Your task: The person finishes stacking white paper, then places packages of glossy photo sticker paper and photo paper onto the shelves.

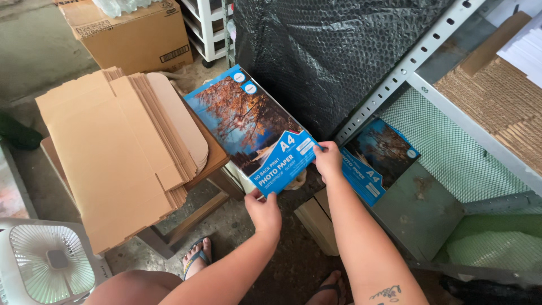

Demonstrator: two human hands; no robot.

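At far left a white fan (48, 262) sits low, beside a stack of flattened cardboard boxes (121, 152) resting on a low wooden stool (192, 212), kept flat so they pile neatly. The left hand (264, 213) is closed on the near edge of a blue pack of photo paper (251, 127), tilted up off the pile. The right hand (327, 160) pinches its right corner, steadying it. A second matching pack (378, 158) lies on the metal shelf (420, 209) just right.
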